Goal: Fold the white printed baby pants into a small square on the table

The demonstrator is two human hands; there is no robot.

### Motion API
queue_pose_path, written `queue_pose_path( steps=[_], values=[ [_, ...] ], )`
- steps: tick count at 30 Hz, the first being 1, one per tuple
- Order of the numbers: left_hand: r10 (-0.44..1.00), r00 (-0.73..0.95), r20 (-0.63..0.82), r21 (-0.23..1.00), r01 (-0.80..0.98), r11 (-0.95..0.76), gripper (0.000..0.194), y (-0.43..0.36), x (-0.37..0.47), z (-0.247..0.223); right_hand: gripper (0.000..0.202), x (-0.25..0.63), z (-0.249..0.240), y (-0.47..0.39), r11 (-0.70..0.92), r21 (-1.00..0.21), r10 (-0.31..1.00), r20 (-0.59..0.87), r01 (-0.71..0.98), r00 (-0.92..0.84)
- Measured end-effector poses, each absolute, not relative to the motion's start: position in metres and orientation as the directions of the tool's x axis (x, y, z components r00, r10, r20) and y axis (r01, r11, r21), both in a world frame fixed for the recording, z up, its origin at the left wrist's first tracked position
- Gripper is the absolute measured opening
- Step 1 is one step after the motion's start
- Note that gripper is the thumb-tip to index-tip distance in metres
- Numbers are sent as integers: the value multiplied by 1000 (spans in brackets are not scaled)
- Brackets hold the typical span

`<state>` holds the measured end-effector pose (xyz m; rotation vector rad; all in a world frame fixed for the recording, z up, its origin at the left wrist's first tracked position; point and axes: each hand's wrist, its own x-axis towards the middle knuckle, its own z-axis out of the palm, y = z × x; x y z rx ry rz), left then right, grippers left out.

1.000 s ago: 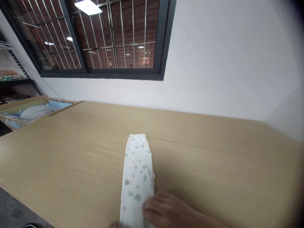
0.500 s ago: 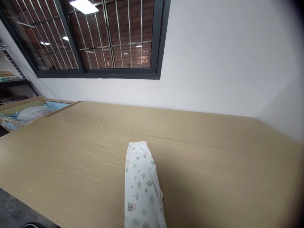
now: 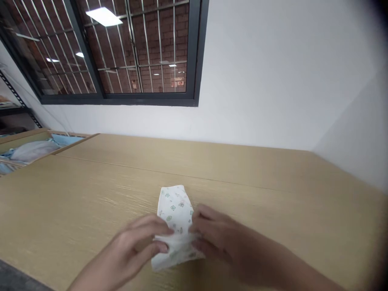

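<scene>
Both hands on a small white cotton garment printed with green motifs (image 3: 176, 218), lying on the pale wood-grain surface (image 3: 273, 202) near its front edge. Left hand (image 3: 136, 246) pinches the near left edge of the cloth, fingers curled shut on it. Right hand (image 3: 218, 238) grips the near right edge likewise.

Garment already reads as a compact packet: narrow, with the near end doubled up over the far part. Judged well along in the folding; the near fold looks loose and rumpled, not yet pressed flat.

Far left: an open cardboard box (image 3: 18, 139) holding pale blue and white cloth. Dark-framed barred window (image 3: 194, 52) on the white wall behind.
</scene>
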<state>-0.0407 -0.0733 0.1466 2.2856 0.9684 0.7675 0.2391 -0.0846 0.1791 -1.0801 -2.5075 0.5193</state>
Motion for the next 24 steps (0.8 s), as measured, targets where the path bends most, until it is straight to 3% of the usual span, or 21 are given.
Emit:
queue_pose_path(
  steps=[5,8,17,20,22,24],
  values=[
    [846,454,279,695,513,-504,22,-10,-30,141,20,233,161,-11,400,-674,889,120,621,-442],
    [881,405,243,666,591,-456,25,26,-19,127,16,228,139,24,299,-713,938,97,635,-332],
    [885,388,256,507,726,-465,30,72,4,88,14,215,83,74,319,-615,944,142,721,-297],
    [862,378,339,444,743,-501,33,38,11,86,21,212,75,65,389,-513,919,278,765,-281],
    [790,461,405,345,723,-599,40,2,15,80,31,208,79,52,494,-442,859,379,749,-343],
    [678,566,469,166,698,-697,52,-35,18,65,39,203,88,36,638,-403,767,408,656,-495]
  ],
)
